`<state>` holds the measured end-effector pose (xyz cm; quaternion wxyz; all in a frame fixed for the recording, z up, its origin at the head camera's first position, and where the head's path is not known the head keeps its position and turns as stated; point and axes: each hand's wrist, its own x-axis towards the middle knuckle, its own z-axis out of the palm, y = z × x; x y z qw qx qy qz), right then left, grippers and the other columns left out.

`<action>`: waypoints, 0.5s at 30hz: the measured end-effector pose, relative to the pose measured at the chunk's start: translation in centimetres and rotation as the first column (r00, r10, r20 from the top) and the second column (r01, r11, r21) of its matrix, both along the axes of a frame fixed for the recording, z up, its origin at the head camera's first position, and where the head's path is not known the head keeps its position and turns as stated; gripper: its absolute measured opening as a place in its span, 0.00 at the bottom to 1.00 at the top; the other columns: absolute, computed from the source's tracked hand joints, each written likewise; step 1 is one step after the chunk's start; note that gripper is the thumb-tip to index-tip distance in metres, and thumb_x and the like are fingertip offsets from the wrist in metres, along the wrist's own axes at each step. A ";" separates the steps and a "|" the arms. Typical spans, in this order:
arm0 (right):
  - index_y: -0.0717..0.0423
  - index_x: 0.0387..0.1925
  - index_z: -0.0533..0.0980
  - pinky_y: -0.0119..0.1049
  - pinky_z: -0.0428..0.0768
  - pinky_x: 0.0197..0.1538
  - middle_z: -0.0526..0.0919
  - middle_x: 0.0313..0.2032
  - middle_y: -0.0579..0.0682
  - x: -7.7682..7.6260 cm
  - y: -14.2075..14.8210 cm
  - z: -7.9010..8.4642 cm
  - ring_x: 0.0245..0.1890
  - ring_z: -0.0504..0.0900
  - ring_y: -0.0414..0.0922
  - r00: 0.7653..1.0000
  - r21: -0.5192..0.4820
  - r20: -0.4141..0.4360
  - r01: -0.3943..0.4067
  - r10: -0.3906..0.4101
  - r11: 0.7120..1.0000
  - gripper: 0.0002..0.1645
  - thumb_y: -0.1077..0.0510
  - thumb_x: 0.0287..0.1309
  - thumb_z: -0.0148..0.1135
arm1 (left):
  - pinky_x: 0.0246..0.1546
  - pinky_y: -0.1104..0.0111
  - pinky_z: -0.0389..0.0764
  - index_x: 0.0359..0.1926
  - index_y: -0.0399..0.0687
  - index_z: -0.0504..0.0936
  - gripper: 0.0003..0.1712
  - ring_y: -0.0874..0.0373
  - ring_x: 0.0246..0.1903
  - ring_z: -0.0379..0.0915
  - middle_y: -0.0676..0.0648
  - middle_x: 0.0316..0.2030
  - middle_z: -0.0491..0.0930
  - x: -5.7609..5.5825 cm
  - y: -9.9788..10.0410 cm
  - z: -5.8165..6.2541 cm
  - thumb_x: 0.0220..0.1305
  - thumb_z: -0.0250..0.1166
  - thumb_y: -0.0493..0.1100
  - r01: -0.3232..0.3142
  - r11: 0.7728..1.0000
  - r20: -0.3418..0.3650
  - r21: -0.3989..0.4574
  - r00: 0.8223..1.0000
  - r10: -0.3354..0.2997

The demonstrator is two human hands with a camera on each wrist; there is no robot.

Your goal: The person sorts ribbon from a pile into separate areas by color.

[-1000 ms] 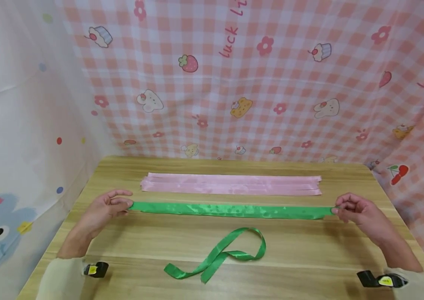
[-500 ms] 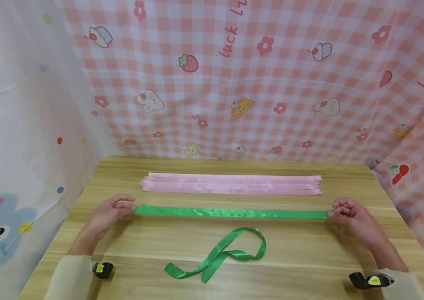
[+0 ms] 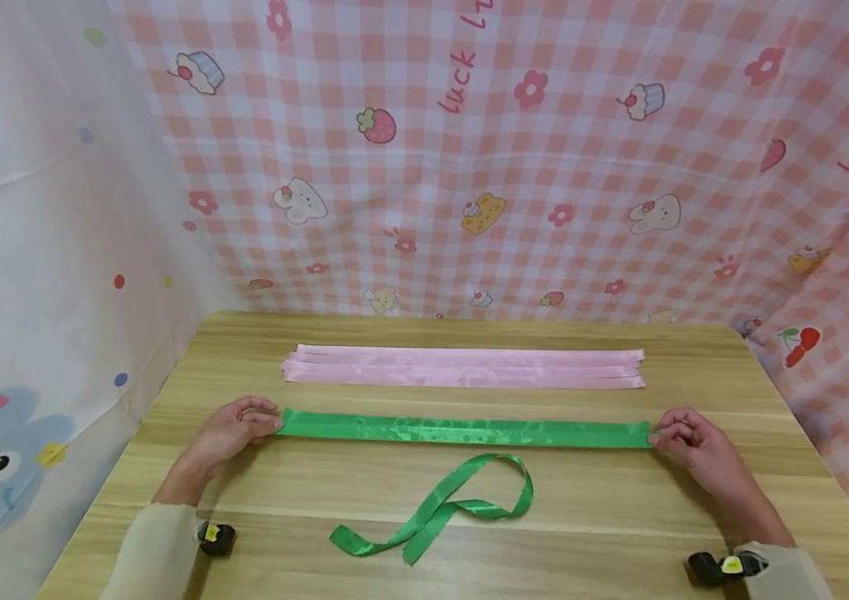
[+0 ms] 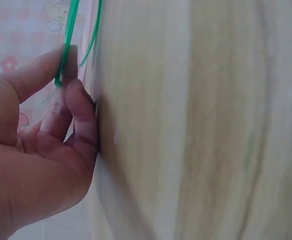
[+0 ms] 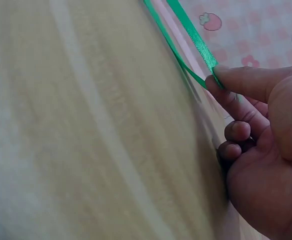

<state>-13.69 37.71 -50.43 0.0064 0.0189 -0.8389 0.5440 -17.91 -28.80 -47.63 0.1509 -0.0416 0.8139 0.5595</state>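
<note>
My left hand (image 3: pixel 227 433) pinches the left end of a green satin ribbon (image 4: pixel 69 37) between thumb and fingertip. At the opposite end, my right hand (image 3: pixel 700 454) pinches the same ribbon, its other fingers loosely curled. The ribbon is stretched straight between them, close over the table. A second green ribbon strip (image 5: pixel 175 54) shows beside it in both wrist views, lower and nearer the wood; in the head view the two overlap into one wide green band (image 3: pixel 469 430). Beyond the band, several pink ribbon strips (image 3: pixel 461 367) lie flat and parallel.
A loose green ribbon (image 3: pixel 431 510), looped and crossing over itself, lies nearer the person on the wooden table (image 3: pixel 304 492). Behind the table hangs a pink checked cloth (image 3: pixel 424 167). A white printed cloth (image 3: pixel 42 250) hangs at the left.
Both hands have come slightly inward and toward the person, bringing the held ribbon nearer and lower along the green band. The pink strips and looped ribbon have stayed in place.
</note>
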 end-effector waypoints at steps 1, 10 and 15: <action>0.73 0.46 0.66 0.25 0.76 0.34 0.82 0.29 0.38 0.0 -0.1 -0.1 0.31 0.77 0.31 1.000 0.000 -0.012 0.000 0.000 1.000 0.15 0.68 0.64 0.61 | 0.37 0.72 0.77 0.56 0.30 0.71 0.24 0.66 0.34 0.76 0.57 0.35 0.85 0.0 0.0 0.0 0.66 0.66 0.41 0.005 1.000 0.003 -0.006 1.000 -0.005; 0.70 0.46 0.68 0.24 0.73 0.33 0.82 0.28 0.38 -0.1 -0.1 -0.4 0.29 0.75 0.31 0.998 0.067 -0.014 0.059 -0.058 0.996 0.17 0.66 0.62 0.65 | 0.32 0.71 0.72 0.54 0.36 0.74 0.25 0.64 0.32 0.73 0.58 0.32 0.85 0.0 0.1 -0.3 0.64 0.70 0.45 -0.036 0.996 0.025 -0.078 0.999 0.038; 0.68 0.47 0.69 0.25 0.72 0.33 0.82 0.28 0.37 -0.2 -0.2 -0.4 0.29 0.74 0.31 0.997 0.094 0.003 0.070 -0.071 0.993 0.17 0.64 0.62 0.65 | 0.32 0.71 0.73 0.54 0.37 0.75 0.25 0.63 0.32 0.74 0.58 0.31 0.84 0.0 0.2 -0.2 0.62 0.71 0.47 -0.062 0.992 0.033 -0.108 0.997 0.066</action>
